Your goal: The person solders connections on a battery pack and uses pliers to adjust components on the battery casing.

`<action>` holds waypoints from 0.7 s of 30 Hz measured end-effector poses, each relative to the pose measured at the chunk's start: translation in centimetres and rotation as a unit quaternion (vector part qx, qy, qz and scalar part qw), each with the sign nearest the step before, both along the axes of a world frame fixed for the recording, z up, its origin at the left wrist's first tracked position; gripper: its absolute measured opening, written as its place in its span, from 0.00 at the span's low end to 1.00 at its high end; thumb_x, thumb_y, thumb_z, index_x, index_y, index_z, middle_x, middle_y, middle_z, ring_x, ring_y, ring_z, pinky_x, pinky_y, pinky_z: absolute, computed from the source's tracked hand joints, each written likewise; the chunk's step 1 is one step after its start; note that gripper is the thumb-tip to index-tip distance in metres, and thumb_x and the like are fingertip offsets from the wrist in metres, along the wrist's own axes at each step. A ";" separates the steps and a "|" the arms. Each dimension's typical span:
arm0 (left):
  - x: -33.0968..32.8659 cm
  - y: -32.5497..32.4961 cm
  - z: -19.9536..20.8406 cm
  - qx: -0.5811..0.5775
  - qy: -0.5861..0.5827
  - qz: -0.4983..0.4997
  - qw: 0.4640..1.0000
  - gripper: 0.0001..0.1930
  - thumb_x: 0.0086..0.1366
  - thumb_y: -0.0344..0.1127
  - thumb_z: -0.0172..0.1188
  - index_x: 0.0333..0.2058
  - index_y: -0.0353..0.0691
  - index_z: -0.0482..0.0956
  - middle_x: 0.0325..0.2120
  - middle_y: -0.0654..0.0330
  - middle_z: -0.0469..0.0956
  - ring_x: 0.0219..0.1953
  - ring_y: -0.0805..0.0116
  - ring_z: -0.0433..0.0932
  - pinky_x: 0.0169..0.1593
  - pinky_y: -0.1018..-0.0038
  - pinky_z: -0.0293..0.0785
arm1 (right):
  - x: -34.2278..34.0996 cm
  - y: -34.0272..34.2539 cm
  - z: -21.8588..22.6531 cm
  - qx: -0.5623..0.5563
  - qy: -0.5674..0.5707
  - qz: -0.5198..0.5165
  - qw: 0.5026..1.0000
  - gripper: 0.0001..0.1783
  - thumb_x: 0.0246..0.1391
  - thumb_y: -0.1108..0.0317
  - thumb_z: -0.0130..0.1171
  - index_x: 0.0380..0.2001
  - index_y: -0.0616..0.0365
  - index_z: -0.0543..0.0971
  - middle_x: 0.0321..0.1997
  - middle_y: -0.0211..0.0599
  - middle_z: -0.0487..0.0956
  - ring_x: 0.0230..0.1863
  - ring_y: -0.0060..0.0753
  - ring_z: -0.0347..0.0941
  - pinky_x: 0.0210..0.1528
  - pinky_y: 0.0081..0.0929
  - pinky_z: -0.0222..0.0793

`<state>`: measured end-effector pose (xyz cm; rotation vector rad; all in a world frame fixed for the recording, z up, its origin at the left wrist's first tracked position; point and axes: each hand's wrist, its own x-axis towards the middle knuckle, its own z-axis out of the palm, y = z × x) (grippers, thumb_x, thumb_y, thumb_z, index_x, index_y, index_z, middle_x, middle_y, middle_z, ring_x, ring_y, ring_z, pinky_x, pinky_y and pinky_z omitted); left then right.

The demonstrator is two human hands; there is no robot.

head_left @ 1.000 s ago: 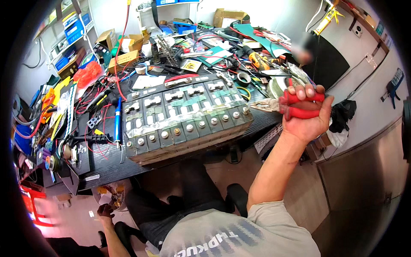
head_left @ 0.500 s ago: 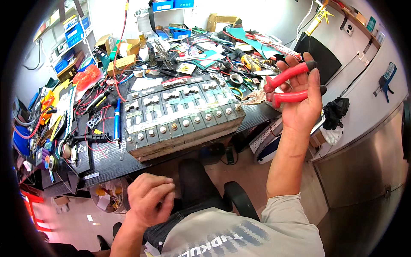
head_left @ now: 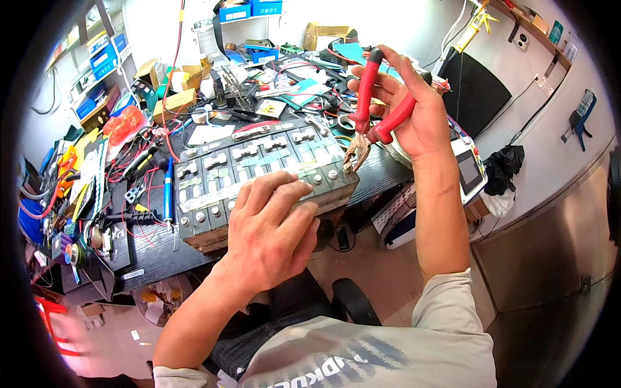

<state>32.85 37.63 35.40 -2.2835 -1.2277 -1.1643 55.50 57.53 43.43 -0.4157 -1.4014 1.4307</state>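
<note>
My right hand is closed around the red handles of a pair of pliers, which stand spread apart. The metal jaws point down at the far right corner bolt of a block of grey battery cells, and seem to be at or just above it. I cannot tell whether they touch. The block has bolt terminals along its near edge and metal links with clear tape on top. Over its near side is my left hand, fingers curled inward with nothing visible in them; their undersides are hidden, and it covers several terminals.
The black table is crowded with tools and wires. A blue pen-shaped tool lies left of the block. A roll of tape sits behind its right end. A boxy device with a screen stands at the right, and a waste bin below.
My right hand has turned the pliers from sideways to jaws-down and brought them left to the block's corner. My left hand has moved up and right, from above my lap to the block's near side.
</note>
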 end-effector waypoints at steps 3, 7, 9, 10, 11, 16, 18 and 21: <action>0.0 1.3 -0.5 0.003 -0.027 -0.002 1.000 0.14 0.55 0.27 0.74 0.42 0.42 0.85 0.51 0.55 0.85 0.59 0.46 0.80 0.60 0.51 0.77 | -0.9 0.7 0.9 -0.016 -0.017 0.029 0.999 0.32 0.75 0.44 0.63 0.70 0.54 0.76 0.57 0.55 0.87 0.54 0.44 0.87 0.41 0.28 0.79; -0.6 2.2 -2.0 0.003 -0.041 0.021 0.999 0.14 0.54 0.26 0.73 0.41 0.42 0.85 0.51 0.55 0.85 0.61 0.45 0.80 0.61 0.51 0.77 | -3.3 0.5 1.7 -0.009 -0.065 0.025 0.998 0.31 0.73 0.45 0.65 0.64 0.61 0.79 0.53 0.53 0.87 0.49 0.42 0.87 0.36 0.30 0.80; -0.6 2.3 -2.3 0.005 -0.045 0.011 0.999 0.13 0.54 0.26 0.73 0.40 0.41 0.85 0.50 0.56 0.85 0.62 0.44 0.79 0.62 0.51 0.77 | -3.9 0.1 2.3 0.006 -0.091 0.029 0.995 0.34 0.71 0.45 0.68 0.60 0.67 0.79 0.50 0.52 0.88 0.46 0.41 0.87 0.33 0.33 0.81; -0.6 2.3 -2.3 0.004 -0.047 0.008 0.999 0.13 0.54 0.26 0.73 0.40 0.41 0.85 0.50 0.56 0.85 0.62 0.45 0.79 0.62 0.51 0.77 | -3.9 0.3 2.3 0.010 -0.098 0.031 0.995 0.34 0.71 0.44 0.68 0.60 0.68 0.79 0.50 0.52 0.87 0.46 0.41 0.87 0.33 0.35 0.82; -0.6 2.3 -2.4 0.002 -0.050 0.005 0.999 0.13 0.54 0.26 0.73 0.40 0.41 0.85 0.50 0.56 0.85 0.62 0.45 0.79 0.62 0.51 0.77 | -3.8 0.7 2.4 0.013 -0.106 0.034 0.994 0.35 0.71 0.44 0.68 0.60 0.68 0.78 0.50 0.53 0.87 0.47 0.42 0.87 0.34 0.36 0.84; -0.9 2.2 -2.4 -0.009 -0.068 -0.005 0.998 0.13 0.54 0.27 0.74 0.39 0.41 0.85 0.50 0.56 0.85 0.63 0.44 0.79 0.63 0.50 0.77 | -3.9 1.7 2.1 -0.021 -0.095 0.037 0.995 0.36 0.71 0.41 0.66 0.63 0.64 0.77 0.51 0.54 0.86 0.48 0.46 0.87 0.37 0.51 0.89; -0.9 2.3 -2.4 -0.012 -0.068 -0.005 0.998 0.13 0.54 0.27 0.74 0.39 0.41 0.85 0.50 0.56 0.85 0.63 0.44 0.79 0.64 0.50 0.77 | -4.3 1.8 2.0 -0.020 -0.105 0.043 0.993 0.33 0.72 0.43 0.66 0.65 0.59 0.78 0.54 0.54 0.86 0.50 0.47 0.87 0.35 0.43 0.87; -0.9 2.2 -2.4 -0.013 -0.063 0.000 0.998 0.13 0.54 0.28 0.74 0.39 0.40 0.85 0.50 0.56 0.85 0.64 0.44 0.79 0.64 0.49 0.77 | -5.1 1.4 2.3 0.030 -0.140 0.055 0.988 0.33 0.74 0.44 0.64 0.68 0.58 0.77 0.59 0.55 0.85 0.53 0.46 0.87 0.36 0.35 0.83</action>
